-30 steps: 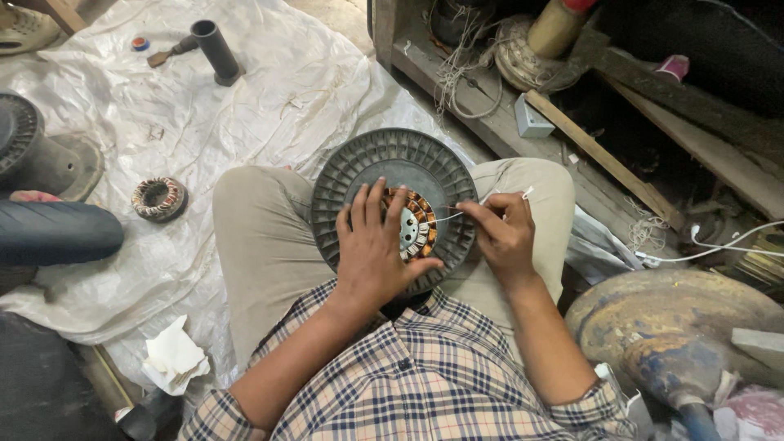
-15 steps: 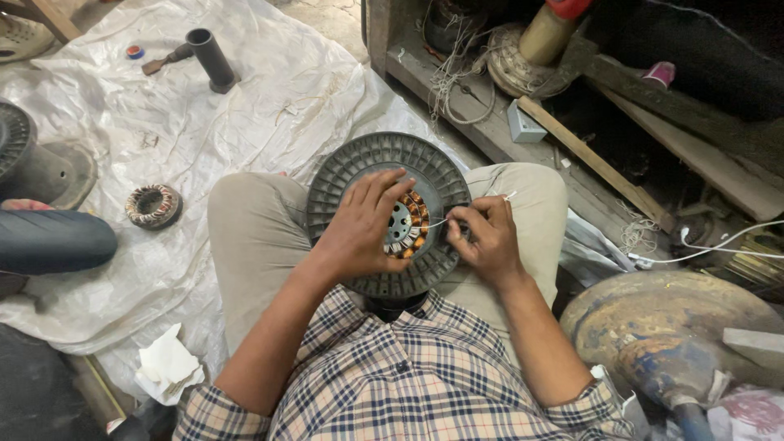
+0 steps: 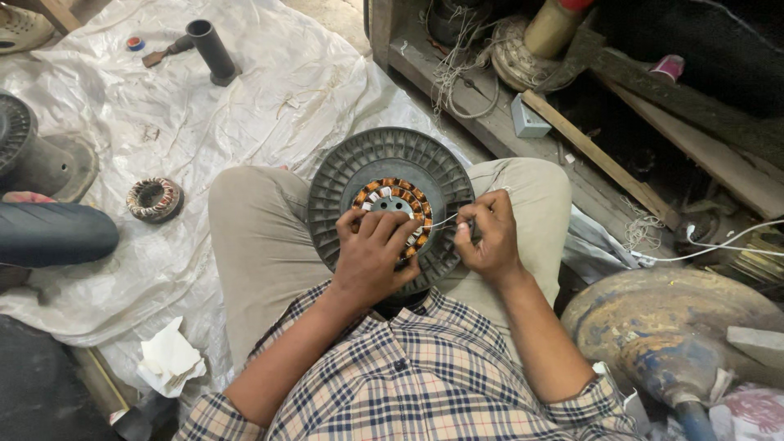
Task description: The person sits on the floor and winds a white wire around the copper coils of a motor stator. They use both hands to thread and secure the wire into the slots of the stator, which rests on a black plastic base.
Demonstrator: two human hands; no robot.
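Motor housing: I see a round grey ribbed motor housing [image 3: 392, 159] resting in my lap, across both thighs, with a ring of copper windings [image 3: 398, 196] at its centre.
Left hand: my left hand [image 3: 371, 257] lies flat over the near side of the windings, fingers [image 3: 384, 233] spread and pressing on the coils, not clenched.
Right hand: my right hand [image 3: 488, 241] sits at the right edge of the housing, fingers pinched on a thin pale thread [image 3: 443, 220] that runs left to the windings.
Left of the housing: a small wound stator [image 3: 153, 198] lies on the white plastic sheet [image 3: 269, 90], well apart.
Beyond the housing: a black tube [image 3: 211, 51] stands upright on the sheet.
Right of the housing: a wooden shelf [image 3: 490, 122] with tangled wire.
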